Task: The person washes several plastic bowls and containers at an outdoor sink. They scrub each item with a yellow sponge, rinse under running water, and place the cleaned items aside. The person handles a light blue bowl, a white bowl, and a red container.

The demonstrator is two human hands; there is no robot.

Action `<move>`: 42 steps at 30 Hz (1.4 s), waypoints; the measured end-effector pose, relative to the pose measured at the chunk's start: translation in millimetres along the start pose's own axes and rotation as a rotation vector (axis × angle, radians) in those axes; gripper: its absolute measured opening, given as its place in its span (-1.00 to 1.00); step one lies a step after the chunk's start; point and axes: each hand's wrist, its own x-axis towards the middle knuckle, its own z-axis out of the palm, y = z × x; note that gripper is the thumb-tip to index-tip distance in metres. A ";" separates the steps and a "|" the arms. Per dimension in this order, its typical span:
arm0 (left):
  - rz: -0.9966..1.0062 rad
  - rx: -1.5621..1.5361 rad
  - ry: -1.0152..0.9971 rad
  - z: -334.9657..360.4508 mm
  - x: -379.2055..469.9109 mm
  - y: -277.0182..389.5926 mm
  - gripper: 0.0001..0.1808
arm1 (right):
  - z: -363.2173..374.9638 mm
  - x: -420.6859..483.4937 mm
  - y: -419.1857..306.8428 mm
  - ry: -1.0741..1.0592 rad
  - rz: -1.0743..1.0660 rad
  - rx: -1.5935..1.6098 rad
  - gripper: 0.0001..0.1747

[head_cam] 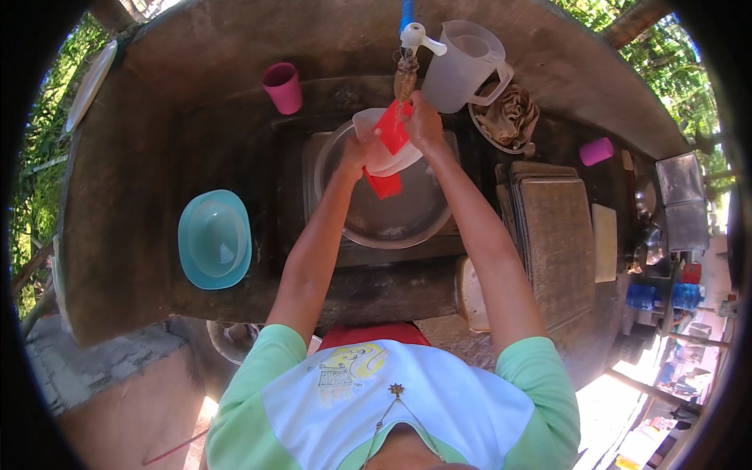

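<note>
My left hand [353, 157] grips the left rim of a translucent white plastic bowl [396, 160], held tilted above a wide metal basin [399, 217]. My right hand [424, 122] is at the bowl's far right side, closed on a red, flat, flexible piece [391, 130] that lies over the bowl. More red [385, 184] shows below the bowl; whether it is the same piece I cannot tell. Just above my hands is a white tap [416, 39] on a blue pipe, with a brownish sleeve [405, 79] tied to its spout. Water seems to run from it.
Left stands a turquoise tub [214, 273] holding a pale bowl. Behind are a pink cup [282, 89] and a translucent pitcher [461, 67]. To the right are a bowl with crumpled brown cloth [510, 114], stacked trays [557, 247] and another pink cup [596, 151]. A concrete wall [235, 41] surrounds the sink.
</note>
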 end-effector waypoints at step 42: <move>-0.167 -0.602 -0.154 -59.0 19.4 6.9 -0.50 | 43.0 -8.3 31.9 -0.039 0.177 -0.166 -0.64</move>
